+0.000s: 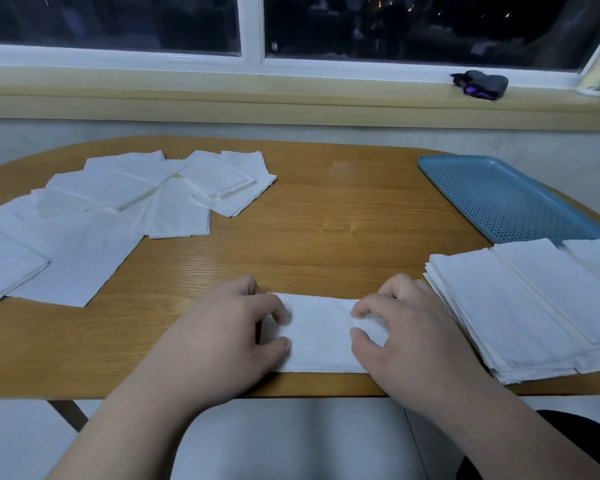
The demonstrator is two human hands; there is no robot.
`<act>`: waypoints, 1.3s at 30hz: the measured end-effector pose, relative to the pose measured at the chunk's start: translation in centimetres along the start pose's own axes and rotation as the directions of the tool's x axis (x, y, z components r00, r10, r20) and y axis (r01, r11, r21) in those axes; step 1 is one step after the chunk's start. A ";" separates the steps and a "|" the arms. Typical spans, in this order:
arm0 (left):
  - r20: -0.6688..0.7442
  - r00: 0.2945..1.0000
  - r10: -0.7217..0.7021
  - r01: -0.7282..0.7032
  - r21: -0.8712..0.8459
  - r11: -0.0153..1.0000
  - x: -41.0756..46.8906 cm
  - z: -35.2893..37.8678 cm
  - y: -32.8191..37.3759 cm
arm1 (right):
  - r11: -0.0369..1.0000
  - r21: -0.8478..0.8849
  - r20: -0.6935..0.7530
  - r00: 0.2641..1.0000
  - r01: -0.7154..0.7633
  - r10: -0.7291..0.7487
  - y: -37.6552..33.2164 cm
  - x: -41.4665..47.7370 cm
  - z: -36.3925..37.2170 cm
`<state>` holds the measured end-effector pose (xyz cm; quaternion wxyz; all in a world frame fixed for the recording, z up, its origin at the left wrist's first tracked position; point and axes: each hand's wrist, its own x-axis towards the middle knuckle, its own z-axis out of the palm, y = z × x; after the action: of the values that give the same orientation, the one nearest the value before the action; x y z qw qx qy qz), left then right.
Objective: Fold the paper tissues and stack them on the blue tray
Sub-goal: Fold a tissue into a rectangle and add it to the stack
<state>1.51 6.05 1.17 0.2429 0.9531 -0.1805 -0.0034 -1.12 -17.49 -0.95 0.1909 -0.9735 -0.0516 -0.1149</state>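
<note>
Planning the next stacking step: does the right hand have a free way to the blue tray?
Probably yes. The blue tray lies ahead and right of the right hand; only the flat tissue stack sits between them, low enough to pass over.

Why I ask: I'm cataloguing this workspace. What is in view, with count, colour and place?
Folded tissue: one, white, near table edge, centre.
Loose tissues: many overlapping, white, table's left.
Tissue stack: one, white, near right, hiding the tray's near end.
Blue tray: one, perforated, blue, far right of table.
Table: one, wood-brown, below the window.
Dark item: one, black and purple, windowsill right.
Window: one, white frame, dark outside.
Left hand: one, grips the tissue's left end.
Right hand: one, pinches its right end.
</note>
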 end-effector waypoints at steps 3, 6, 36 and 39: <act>0.016 1.000 0.004 -0.004 0.004 1.000 -0.1 0.2 -0.1 | 1.000 0.002 -0.029 1.000 -0.004 0.004 -0.6 0.6 -0.9; 0.018 1.000 -0.014 0.016 -0.083 0.996 -0.2 0.1 -0.3 | 0.998 0.062 -0.054 0.999 0.003 0.001 -2.1 2.2 -2.0; -0.260 0.860 -0.439 0.311 -0.415 0.855 1.6 -5.4 -10.5 | 0.938 -0.303 0.088 0.985 0.168 -0.148 -15.5 27.9 10.4; -0.255 0.857 -0.448 0.315 -0.427 0.848 1.7 -5.4 -10.5 | 0.937 -0.297 0.047 0.983 0.181 -0.175 -15.4 28.1 10.4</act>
<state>7.21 16.55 1.22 0.4401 0.8919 0.0650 0.0809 25.99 2.30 2.10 0.0290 -0.9836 -0.1231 -0.1285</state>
